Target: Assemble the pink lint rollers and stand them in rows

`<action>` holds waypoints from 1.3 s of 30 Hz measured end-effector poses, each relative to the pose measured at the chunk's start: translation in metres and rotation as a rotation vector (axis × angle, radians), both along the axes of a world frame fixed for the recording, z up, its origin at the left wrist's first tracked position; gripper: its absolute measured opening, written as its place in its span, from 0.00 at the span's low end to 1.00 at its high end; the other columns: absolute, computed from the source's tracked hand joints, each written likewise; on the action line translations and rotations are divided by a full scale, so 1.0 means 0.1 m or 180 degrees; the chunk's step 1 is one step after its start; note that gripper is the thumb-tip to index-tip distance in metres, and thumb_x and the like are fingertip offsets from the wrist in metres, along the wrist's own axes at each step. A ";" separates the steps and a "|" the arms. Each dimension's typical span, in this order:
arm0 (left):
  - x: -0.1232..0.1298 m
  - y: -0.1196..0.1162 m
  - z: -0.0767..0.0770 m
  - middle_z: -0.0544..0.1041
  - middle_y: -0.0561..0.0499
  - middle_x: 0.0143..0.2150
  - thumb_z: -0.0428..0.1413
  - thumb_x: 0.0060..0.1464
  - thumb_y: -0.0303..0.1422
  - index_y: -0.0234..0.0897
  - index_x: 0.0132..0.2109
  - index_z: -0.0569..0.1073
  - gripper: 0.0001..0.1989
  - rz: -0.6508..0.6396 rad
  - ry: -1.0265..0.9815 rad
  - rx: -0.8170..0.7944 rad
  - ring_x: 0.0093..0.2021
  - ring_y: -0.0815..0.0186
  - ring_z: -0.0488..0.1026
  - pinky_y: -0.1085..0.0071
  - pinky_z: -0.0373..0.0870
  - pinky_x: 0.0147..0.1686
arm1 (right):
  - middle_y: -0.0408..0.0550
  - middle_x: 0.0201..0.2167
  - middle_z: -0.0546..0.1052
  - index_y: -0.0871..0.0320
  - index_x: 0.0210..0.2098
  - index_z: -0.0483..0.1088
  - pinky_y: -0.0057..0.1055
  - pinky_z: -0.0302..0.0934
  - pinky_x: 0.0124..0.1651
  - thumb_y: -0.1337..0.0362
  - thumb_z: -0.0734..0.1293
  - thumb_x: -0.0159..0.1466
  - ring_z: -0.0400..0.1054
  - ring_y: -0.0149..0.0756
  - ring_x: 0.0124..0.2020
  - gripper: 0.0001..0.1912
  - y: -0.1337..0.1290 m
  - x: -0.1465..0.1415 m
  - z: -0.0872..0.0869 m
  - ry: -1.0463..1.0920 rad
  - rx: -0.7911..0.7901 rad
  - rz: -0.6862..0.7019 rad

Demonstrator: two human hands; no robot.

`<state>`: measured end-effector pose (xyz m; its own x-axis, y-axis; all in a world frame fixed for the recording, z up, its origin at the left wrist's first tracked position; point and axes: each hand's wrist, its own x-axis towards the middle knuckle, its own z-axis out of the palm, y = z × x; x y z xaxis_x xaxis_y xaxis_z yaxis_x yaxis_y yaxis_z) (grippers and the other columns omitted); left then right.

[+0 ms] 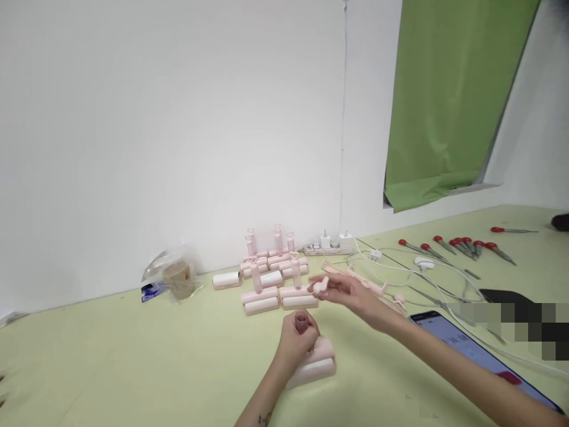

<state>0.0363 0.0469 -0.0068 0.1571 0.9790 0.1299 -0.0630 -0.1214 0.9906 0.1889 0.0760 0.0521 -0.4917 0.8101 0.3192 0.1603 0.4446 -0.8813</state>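
My left hand [299,338] is closed around the translucent pink handle [301,320] of a pink-and-white lint roller [313,365]. The open round end of that handle faces up, and the roller head lies on the table below the fist. Up and to the right, my right hand [344,290] pinches a small pale pink plastic piece [320,286] between thumb and fingers, apart from the handle. Behind my hands stand several similar lint rollers [260,301] with upright handles topped by small loops. A white roll [226,280] lies at their left.
Several pink plastic parts [368,281] lie right of the rollers, among white cables and a power strip [329,250]. Red-ended tools [462,244] are spread at the far right. A phone [480,362] lies under my right forearm. A bagged cup [178,279] stands at left by the wall.
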 end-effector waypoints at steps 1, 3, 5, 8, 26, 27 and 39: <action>0.00 0.00 0.00 0.54 0.62 0.09 0.46 0.31 0.26 0.37 0.16 0.60 0.03 0.0012 0.0004 0.0008 0.10 0.77 0.51 0.78 0.47 0.12 | 0.50 0.37 0.72 0.58 0.40 0.65 0.37 0.59 0.45 0.59 0.62 0.58 0.66 0.40 0.42 0.13 -0.12 -0.09 0.01 0.0195 -0.0074 0.0156; 0.00 0.00 0.01 0.54 0.62 0.08 0.46 0.31 0.27 0.38 0.16 0.58 0.04 0.0019 0.0028 0.0035 0.11 0.77 0.50 0.78 0.47 0.13 | 0.49 0.37 0.71 0.59 0.32 0.68 0.35 0.58 0.45 0.59 0.64 0.56 0.65 0.39 0.41 0.09 -0.27 -0.24 -0.02 0.0304 0.0035 0.0214; -0.01 0.00 0.01 0.53 0.61 0.08 0.46 0.31 0.27 0.38 0.15 0.55 0.06 0.0019 0.0065 0.0074 0.11 0.77 0.50 0.77 0.46 0.13 | 0.47 0.35 0.70 0.59 0.31 0.67 0.32 0.58 0.44 0.61 0.65 0.54 0.64 0.36 0.39 0.08 -0.32 -0.35 -0.08 0.0281 0.0249 0.0042; -0.02 -0.01 0.01 0.52 0.61 0.09 0.46 0.32 0.27 0.39 0.14 0.53 0.08 0.0000 0.0132 0.0132 0.12 0.77 0.49 0.77 0.45 0.14 | 0.43 0.31 0.67 0.58 0.31 0.64 0.30 0.58 0.40 0.63 0.65 0.54 0.63 0.33 0.34 0.07 -0.29 -0.42 -0.14 0.0148 0.0408 -0.0211; -0.01 0.00 0.03 0.54 0.60 0.11 0.46 0.33 0.25 0.37 0.16 0.56 0.06 -0.0215 0.0198 0.0141 0.15 0.77 0.50 0.77 0.45 0.15 | 0.41 0.27 0.66 0.58 0.28 0.62 0.28 0.57 0.35 0.56 0.59 0.59 0.61 0.31 0.30 0.11 -0.07 -0.42 0.11 -0.0735 0.0288 0.0672; 0.00 0.00 0.04 0.55 0.60 0.11 0.46 0.32 0.24 0.37 0.16 0.56 0.06 -0.0213 0.0191 0.0135 0.15 0.76 0.51 0.77 0.46 0.16 | 0.41 0.28 0.67 0.58 0.32 0.62 0.28 0.57 0.35 0.57 0.58 0.60 0.62 0.31 0.30 0.10 -0.05 -0.42 0.14 -0.0861 0.0161 0.0806; -0.16 -0.10 0.17 0.62 0.54 0.15 0.58 0.26 0.50 0.35 0.17 0.63 0.22 -0.1140 -0.0470 -0.0382 0.19 0.72 0.59 0.73 0.54 0.20 | 0.43 0.49 0.60 0.44 0.53 0.50 0.19 0.58 0.25 0.70 0.52 0.59 0.64 0.20 0.25 0.24 -0.09 -0.47 0.18 -0.1340 -0.0963 0.1810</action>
<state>0.0206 0.0370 0.0101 0.4791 0.8754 0.0648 -0.2231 0.0500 0.9735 0.1416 0.0669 0.0699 -0.8896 0.4186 -0.1825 0.3282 0.3081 -0.8929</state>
